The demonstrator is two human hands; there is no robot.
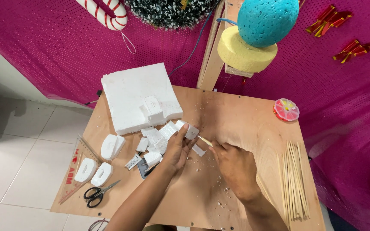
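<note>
Presently, a small white foam block (190,130) is being held above the middle of the plywood table (245,128), just in front of the large foam slab (138,96). The left hand (177,149) is pinching it, fingers clamped on its sides. The right hand (235,166) is closed around a thin wooden skewer (205,141), whose tip is meeting the block's lower edge. In my judgement, the skewer is best kept straight along its own line and pressed gently, the block being braced from behind so the foam is not crumbling. Cut foam pieces (153,141) are lying just beside the left hand; scissors (99,193), a triangle ruler (74,169) and spare skewers (294,182) are lying farther out.
</note>
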